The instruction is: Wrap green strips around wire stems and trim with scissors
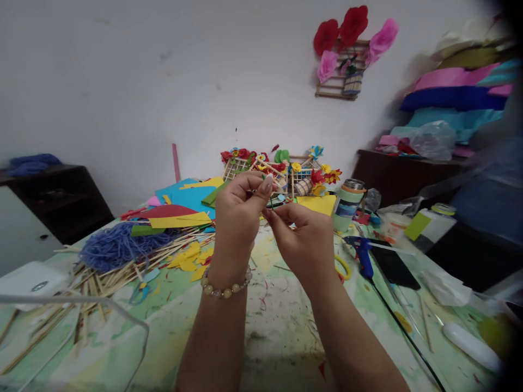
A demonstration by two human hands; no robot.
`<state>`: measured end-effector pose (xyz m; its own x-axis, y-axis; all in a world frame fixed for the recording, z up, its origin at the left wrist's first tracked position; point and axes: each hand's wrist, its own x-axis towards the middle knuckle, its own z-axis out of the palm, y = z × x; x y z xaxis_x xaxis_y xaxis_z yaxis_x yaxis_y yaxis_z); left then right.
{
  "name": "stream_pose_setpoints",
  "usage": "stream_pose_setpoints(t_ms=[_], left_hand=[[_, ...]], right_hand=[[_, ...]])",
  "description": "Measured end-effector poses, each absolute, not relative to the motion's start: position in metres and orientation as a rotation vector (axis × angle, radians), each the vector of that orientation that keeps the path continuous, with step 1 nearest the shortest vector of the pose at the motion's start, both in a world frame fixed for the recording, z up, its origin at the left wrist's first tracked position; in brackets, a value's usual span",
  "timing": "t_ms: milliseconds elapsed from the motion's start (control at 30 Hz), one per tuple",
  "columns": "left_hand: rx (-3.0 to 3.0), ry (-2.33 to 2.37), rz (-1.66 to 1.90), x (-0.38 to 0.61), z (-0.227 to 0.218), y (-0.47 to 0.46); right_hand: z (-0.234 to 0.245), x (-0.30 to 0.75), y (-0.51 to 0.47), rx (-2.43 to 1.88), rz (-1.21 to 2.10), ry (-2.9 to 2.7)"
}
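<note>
My left hand (245, 204), with a beaded bracelet at its wrist, is raised over the middle of the table, thumb and forefinger pinched together. Just below and to the right, my right hand (304, 231) pinches too, its fingertips almost meeting the left ones. Between the two sets of fingertips runs a thin dark green stem (272, 202); the fingers cover most of it. Behind the hands stand small wooden-stick lattices (300, 173) decorated with paper flowers (316, 177) in red, yellow and blue.
On the left lie blue yarn (122, 245), thin wooden sticks (92, 288), scissors (141, 288) and coloured paper sheets (196, 196). To the right are a glue gun (362, 256), its trailing cable, a phone (394, 265) and an uncapped flask (349, 204). A white cable (110, 302) crosses the left foreground.
</note>
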<state>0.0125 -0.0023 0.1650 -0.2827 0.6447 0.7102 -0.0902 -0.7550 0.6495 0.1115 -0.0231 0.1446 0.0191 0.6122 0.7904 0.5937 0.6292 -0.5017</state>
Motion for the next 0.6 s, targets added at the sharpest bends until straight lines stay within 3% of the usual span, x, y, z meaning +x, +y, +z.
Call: stream_pose_setpoints(t_ms=[600], left_hand=[[1.474,0.638,1.939,0.013,0.164,-0.004]], right_hand=[[0.155,0.132,-0.02,-0.869,0.657,-1.975]])
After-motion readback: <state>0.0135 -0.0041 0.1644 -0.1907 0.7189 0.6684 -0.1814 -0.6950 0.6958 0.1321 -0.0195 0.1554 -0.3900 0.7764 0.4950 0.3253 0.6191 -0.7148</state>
